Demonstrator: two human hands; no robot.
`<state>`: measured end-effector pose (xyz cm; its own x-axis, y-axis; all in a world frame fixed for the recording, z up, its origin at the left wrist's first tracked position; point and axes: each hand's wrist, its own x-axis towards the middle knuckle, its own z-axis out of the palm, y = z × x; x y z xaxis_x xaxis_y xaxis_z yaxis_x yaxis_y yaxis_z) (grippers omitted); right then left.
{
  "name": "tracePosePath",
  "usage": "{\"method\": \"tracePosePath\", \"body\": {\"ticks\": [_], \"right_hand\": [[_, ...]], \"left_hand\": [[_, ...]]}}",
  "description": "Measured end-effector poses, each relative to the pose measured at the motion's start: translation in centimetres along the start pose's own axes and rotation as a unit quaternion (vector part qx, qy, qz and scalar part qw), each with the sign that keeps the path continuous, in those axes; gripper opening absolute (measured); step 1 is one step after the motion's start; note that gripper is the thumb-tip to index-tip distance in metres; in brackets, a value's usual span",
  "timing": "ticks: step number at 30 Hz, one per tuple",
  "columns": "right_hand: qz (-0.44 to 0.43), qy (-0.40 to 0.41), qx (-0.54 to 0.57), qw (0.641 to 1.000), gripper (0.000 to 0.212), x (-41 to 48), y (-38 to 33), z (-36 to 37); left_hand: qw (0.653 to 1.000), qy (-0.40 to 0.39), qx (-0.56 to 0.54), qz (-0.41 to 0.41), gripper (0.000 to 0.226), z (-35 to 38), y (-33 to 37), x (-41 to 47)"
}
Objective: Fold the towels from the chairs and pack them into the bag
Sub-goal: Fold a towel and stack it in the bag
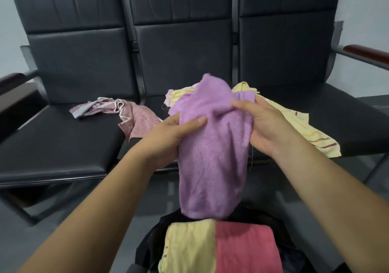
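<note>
A purple towel (212, 157) hangs bunched between my hands over the bag. My left hand (170, 138) grips its left side with the thumb on top. Its upper right edge is pinched by my right hand (263, 125). Below, a black bag (151, 245) stands open with a folded yellow towel (189, 245) and a folded pink-red towel (246, 249) inside. A crumpled pink patterned towel (134, 115) lies on the left chair seat. A yellow striped towel (305, 127) lies spread on the right seat, behind my right hand.
Three joined black chairs (183, 47) stand in a row ahead, with a wooden armrest (366, 54) at the right end and a second one at the left. A further pale pink cloth (169, 97) peeks out behind the purple towel. Grey floor lies under the seats.
</note>
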<state>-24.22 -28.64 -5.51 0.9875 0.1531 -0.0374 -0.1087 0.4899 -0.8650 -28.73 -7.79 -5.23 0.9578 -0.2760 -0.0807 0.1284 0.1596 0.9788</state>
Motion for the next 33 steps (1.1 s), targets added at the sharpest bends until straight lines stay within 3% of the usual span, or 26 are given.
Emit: {"method": "tracePosePath", "body": {"ticks": [3,5,9,12,15,18,23,26,29,33], "right_hand": [[0.117,-0.012,0.137,0.983,0.051,-0.1,-0.5,-1.4],[0.148,-0.011,0.168,0.975,0.052,-0.2,-0.3,-2.2],[0.204,-0.036,0.117,0.971,0.051,0.0,0.8,-2.6],[0.262,-0.144,0.032,0.954,0.065,-0.6,1.4,-1.8],[0.245,-0.186,-0.005,0.951,0.050,-0.9,1.6,-1.6],[0.205,-0.138,-0.015,0.969,0.038,-0.7,1.0,-1.4],[0.112,-0.073,-0.010,0.991,0.053,-0.5,0.3,-1.2],[0.085,-0.019,-0.060,0.994,0.048,-0.2,-0.2,-1.7],[0.085,0.006,-0.072,0.994,0.059,0.0,-0.2,-2.6],[0.110,0.028,-0.018,0.993,0.050,-0.6,-0.1,-2.9]], "left_hand": [[0.991,0.053,-0.120,0.008,0.043,0.1,0.5,0.5],[0.987,0.046,-0.153,0.015,0.036,0.2,0.8,0.7],[0.978,0.065,-0.199,0.011,0.032,0.2,0.8,0.7],[0.975,0.088,-0.203,-0.021,0.043,-0.1,0.7,0.9],[0.977,0.080,-0.196,-0.027,0.040,-0.3,0.8,0.9],[0.983,0.038,-0.181,-0.012,0.036,-0.8,0.9,0.6],[0.999,-0.020,-0.019,-0.030,0.051,-3.2,0.6,0.6],[0.997,0.037,0.057,-0.027,0.039,-3.2,0.4,1.1],[0.992,0.100,0.074,-0.013,0.048,-2.4,-0.2,1.6],[0.996,0.052,0.058,-0.054,0.035,-1.3,-1.5,1.9]]}}
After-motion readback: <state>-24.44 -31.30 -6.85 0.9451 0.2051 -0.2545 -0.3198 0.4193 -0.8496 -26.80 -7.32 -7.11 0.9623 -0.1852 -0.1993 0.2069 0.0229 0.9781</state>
